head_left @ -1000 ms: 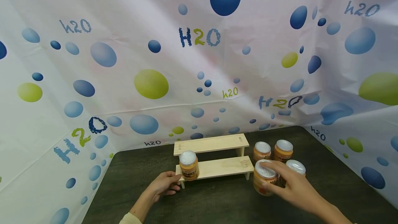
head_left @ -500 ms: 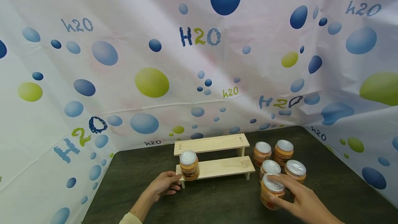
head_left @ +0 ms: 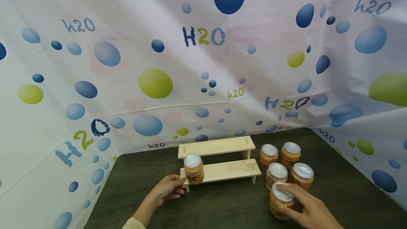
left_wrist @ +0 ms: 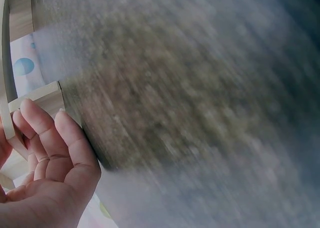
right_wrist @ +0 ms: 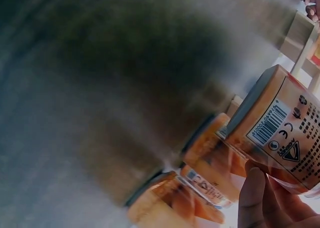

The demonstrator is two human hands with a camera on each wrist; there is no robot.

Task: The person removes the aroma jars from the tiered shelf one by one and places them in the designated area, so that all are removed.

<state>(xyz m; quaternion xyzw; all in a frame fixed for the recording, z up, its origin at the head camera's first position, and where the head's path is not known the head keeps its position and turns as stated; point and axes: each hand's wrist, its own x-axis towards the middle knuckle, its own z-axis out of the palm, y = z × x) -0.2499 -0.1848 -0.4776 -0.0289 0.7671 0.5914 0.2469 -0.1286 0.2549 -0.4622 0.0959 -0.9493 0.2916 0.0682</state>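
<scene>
My left hand grips the left end of a two-step wooden shelf, its thumb at the edge of the lower step; in the left wrist view its fingers curl beside a wooden leg. An orange jar with a silvery lid stands upright at the left end of that step. My right hand holds another orange jar from the right side, with a finger across its lid. In the right wrist view this jar shows a barcode label, and fingertips touch it near the lid end.
Several more orange jars stand grouped behind the held one on the dark table. The shelf's upper step lies farther back. A white sheet with blue and green spots closes off the back and sides.
My right hand has drawn the jar nearer to me and slightly right, out in front of the other jars. My left hand has stayed on the shelf's end.
</scene>
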